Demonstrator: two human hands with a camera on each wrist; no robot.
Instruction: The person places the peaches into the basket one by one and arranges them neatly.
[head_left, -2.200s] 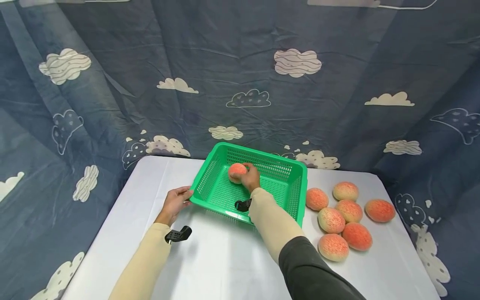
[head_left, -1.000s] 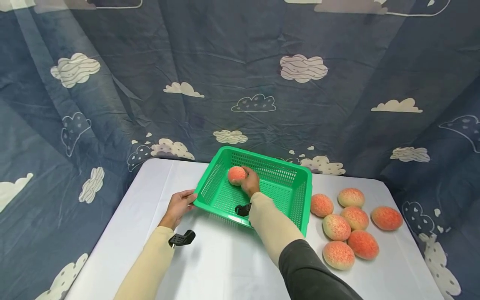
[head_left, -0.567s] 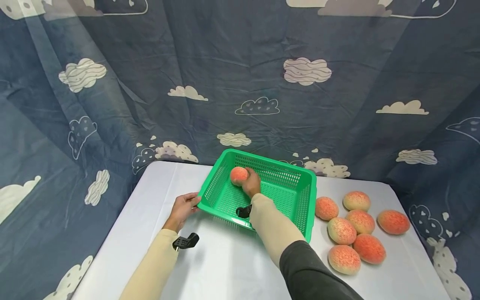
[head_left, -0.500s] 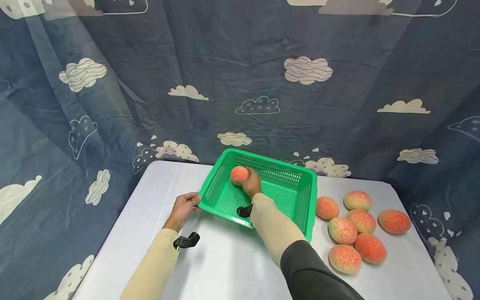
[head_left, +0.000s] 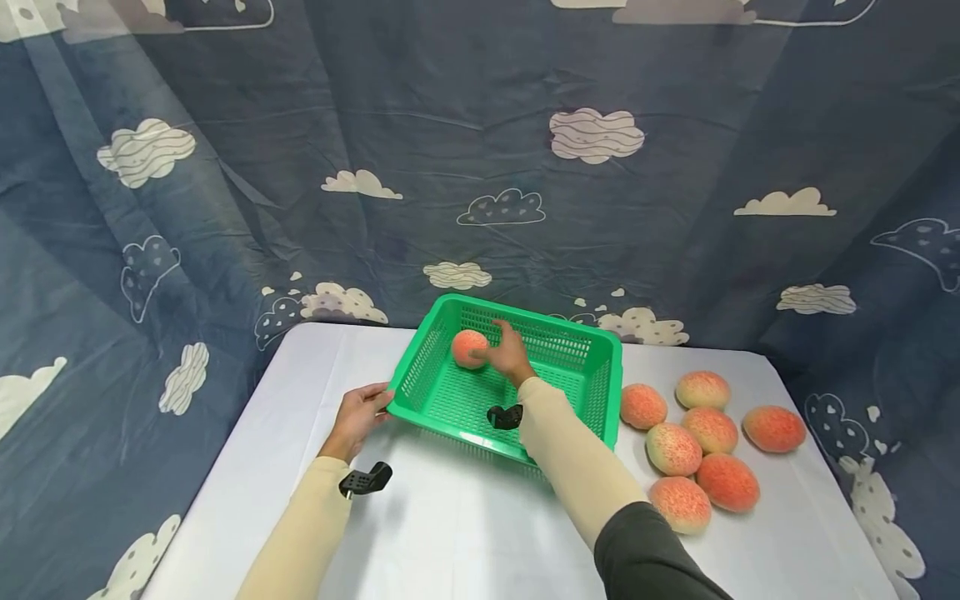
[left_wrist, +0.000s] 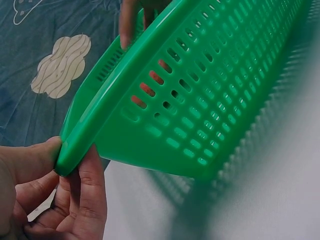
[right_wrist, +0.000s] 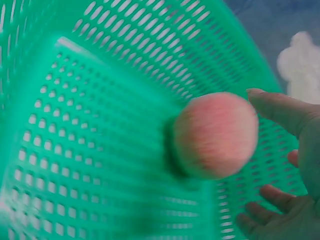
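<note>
Peach (head_left: 469,349) is set in basket (head_left: 465,437), nr its far-L corner; R hand (head_left: 512,354) is spread beside it, nothing gripped. Basket's pinched by L hand (head_left: 356,416); prob. best held steady, peach un-nudged.

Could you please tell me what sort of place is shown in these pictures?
Probably a small staged recording corner, most likely indoors: a dark-blue cloud-print fabric backdrop hangs behind a white table, and black wrist cameras are worn.
</note>
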